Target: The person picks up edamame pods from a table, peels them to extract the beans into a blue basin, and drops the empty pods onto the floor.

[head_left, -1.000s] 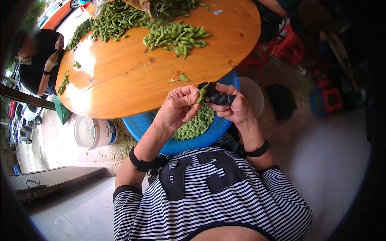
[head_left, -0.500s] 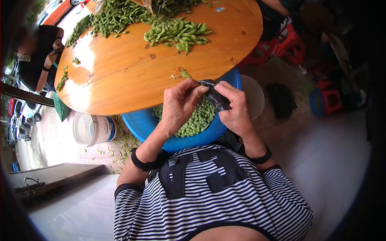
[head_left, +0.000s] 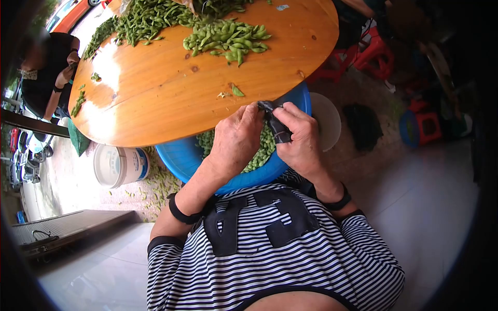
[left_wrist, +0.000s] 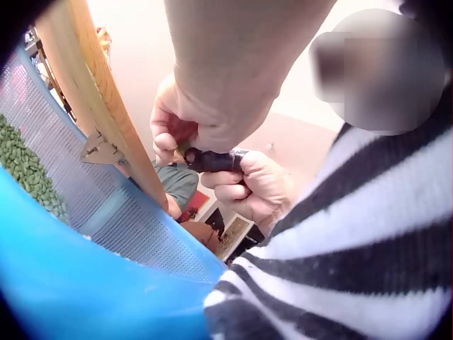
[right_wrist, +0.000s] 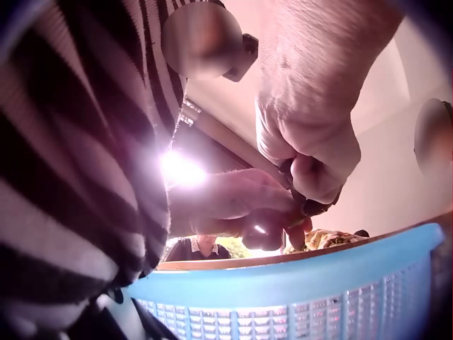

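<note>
My left hand (head_left: 233,137) and right hand (head_left: 301,140) meet just off the table's near edge, above a blue basket (head_left: 168,158) of shelled green beans (head_left: 265,151). Black wrapping (head_left: 279,130) covers fingers of the right hand; one bare fingertip pokes out of it in the left wrist view. Between the fingertips of both hands is a green soybean pod (left_wrist: 182,151), pinched and mostly hidden, with only a sliver of green showing. The left thumb and fingers press in from one side, the black-wrapped fingers from the other.
On the wooden table (head_left: 155,98) lie a small pile of pods (head_left: 228,39), a larger heap (head_left: 150,20) behind it and one loose pod (head_left: 237,91). A white bucket (head_left: 111,166) stands at the left, red stools (head_left: 373,57) at the right. Another person (head_left: 49,72) sits across the table.
The pod was in plain view between the hands a second ago; now the fingers hide it. My left hand has turned over, its back upward, and moved closer to the right hand.
</note>
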